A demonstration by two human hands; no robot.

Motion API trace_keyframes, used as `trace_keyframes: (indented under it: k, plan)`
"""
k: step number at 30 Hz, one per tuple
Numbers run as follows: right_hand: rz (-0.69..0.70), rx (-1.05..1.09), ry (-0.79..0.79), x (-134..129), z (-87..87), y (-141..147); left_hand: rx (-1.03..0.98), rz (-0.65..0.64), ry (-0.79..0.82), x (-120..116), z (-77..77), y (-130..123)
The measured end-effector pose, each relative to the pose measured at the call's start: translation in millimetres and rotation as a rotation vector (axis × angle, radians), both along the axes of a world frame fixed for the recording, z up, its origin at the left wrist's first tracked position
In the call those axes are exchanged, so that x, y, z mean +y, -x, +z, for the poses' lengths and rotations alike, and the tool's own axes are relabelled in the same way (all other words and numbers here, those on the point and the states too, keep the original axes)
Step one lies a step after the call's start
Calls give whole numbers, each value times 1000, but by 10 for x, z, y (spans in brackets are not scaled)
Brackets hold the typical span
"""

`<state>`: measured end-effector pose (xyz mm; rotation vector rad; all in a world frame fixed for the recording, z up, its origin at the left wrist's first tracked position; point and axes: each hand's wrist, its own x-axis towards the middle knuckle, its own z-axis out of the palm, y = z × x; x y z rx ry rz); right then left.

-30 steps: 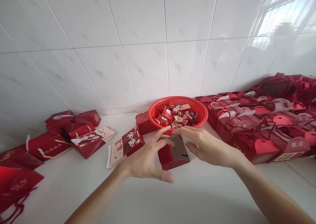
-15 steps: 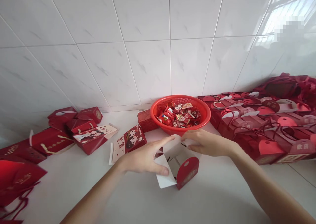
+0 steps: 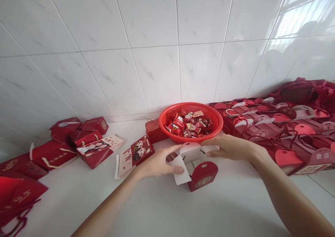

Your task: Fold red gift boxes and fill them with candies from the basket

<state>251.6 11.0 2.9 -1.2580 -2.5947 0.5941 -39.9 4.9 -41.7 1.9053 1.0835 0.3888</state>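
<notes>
Box (image 3: 204,177) stands upright near the basket (image 3: 190,139), worktop (image 3: 162,209) open on its near side. Left hand (image 3: 156,163) and right hand (image 3: 234,148) curve at opposite flap edges; grips cannot be told.

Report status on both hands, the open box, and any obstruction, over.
Left hand spread at left flap; right hand at right flap. Open box upright on counter. Red basket close at its far side.

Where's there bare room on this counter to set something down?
Toward the front, the counter is bare between the arms, before the open box. It's crowded farther back: basket in the middle, packed boxes right, scattered boxes left.
</notes>
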Motion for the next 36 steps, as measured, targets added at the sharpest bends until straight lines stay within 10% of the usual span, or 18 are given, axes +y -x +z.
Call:
trace_keyframes:
  k: [7,12,23,36]
  plan:
    - [-173,138,-219,154,240,-106,40,115,-319,10,298,-69]
    - [-297,120,-226,701,102,154,10,124,-550,509,520,-308]
    - [-251,-212,124,1207,-375,438,571,-253,-549,1648,132,-883]
    - [-512,562,148,1267,-440,339,119,83,-506,1611,122,-659]
